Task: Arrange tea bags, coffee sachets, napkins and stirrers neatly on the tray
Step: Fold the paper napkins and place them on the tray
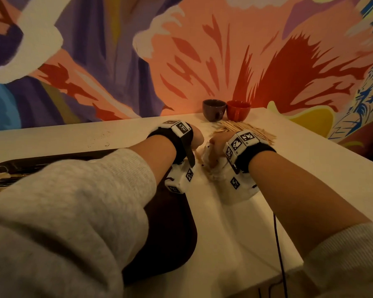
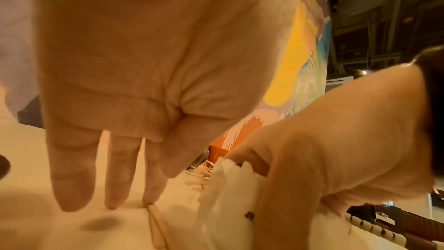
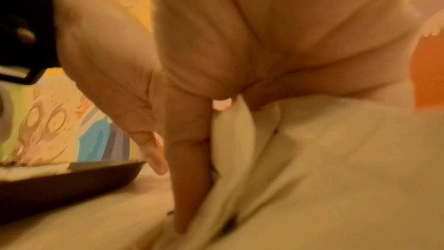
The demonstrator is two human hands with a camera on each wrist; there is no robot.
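A white napkin point(image 1: 209, 152) lies bunched on the white table point(image 1: 310, 168) between my hands. My right hand point(image 1: 219, 140) pinches the napkin point(image 3: 236, 123) between thumb and fingers point(image 3: 192, 159). My left hand point(image 1: 195, 137) is beside it, fingers point(image 2: 72, 178) straight and pointing down at the table. Its fingertips touch the tabletop, one against a pair of wooden stirrers point(image 2: 157, 231). A loose pile of stirrers point(image 1: 248, 131) lies just beyond my right hand. The dark tray point(image 1: 172, 244) sits to the left under my left forearm.
A purple cup point(image 1: 214, 109) and a red cup point(image 1: 238, 110) stand at the table's far edge by the painted wall. Some packets point(image 1: 0, 175) lie at the tray's left end, too dim to name. A thin black cable point(image 1: 278, 244) runs over the near table edge.
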